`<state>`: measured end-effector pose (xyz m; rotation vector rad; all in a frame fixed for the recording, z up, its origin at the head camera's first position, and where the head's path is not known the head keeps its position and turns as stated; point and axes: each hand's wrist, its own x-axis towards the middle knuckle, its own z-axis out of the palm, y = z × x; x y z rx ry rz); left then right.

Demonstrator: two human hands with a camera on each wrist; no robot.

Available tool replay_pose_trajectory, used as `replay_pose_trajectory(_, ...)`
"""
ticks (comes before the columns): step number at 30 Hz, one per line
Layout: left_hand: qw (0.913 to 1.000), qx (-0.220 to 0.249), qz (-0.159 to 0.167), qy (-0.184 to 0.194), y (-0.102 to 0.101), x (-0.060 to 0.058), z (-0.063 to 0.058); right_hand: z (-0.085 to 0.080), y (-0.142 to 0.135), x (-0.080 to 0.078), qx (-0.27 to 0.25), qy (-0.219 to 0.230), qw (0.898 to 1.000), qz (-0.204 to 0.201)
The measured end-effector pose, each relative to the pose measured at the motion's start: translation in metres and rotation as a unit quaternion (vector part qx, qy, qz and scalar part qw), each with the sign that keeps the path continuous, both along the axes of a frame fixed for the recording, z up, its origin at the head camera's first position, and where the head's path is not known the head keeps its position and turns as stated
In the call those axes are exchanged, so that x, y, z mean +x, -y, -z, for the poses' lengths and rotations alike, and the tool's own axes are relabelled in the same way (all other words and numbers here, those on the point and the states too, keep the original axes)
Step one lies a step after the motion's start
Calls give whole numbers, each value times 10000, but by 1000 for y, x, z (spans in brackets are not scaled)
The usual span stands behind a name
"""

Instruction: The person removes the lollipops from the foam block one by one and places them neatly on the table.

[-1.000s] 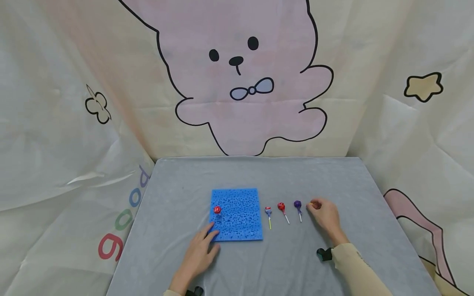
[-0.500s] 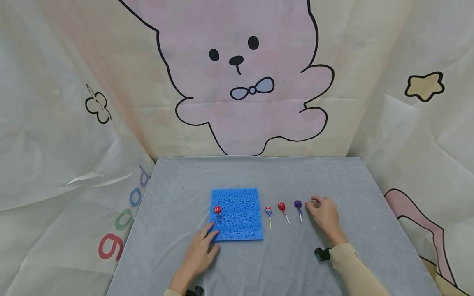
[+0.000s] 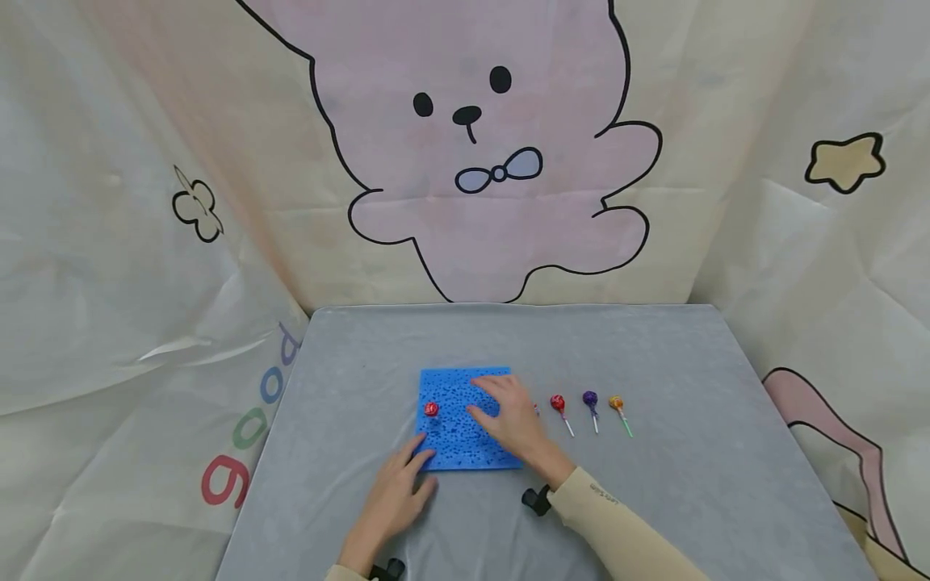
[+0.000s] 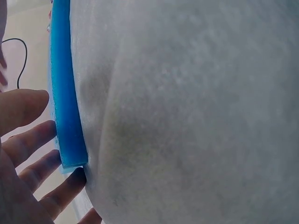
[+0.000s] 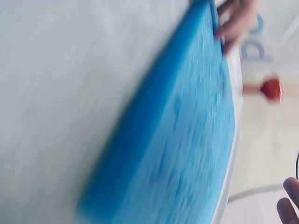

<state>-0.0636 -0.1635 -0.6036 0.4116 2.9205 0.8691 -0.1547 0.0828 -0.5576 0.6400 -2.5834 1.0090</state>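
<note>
A blue foam board full of small holes lies on the table. On its left part a red lollipop stands upright, stick downward, as the right wrist view also shows. My left hand rests its fingers against the board's front left corner; in the left wrist view those fingers touch the board's edge. Over the board's right part hovers my right hand, thumb and fingers spread, with nothing between them. Right of the board lie a red lollipop, a purple lollipop and an orange lollipop.
Another lollipop is mostly hidden behind my right hand. A grey cloth covers the table. Printed curtains with a bear drawing hang behind it and at both sides.
My right hand has swung left from beside the purple lollipop to above the board. The orange lollipop, covered by that hand before, is now visible on the table. My left hand stays put.
</note>
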Motion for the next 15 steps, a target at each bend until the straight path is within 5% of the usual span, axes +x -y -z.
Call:
replay_pose_trajectory(6,9999,-44,61,138,1,-2,1,6,44,-1,202,-91,9984,-522)
replay_pose_trajectory(15,9998,11,75,194,2,-2,-1,16,66,-2,304,-87,9975,-625)
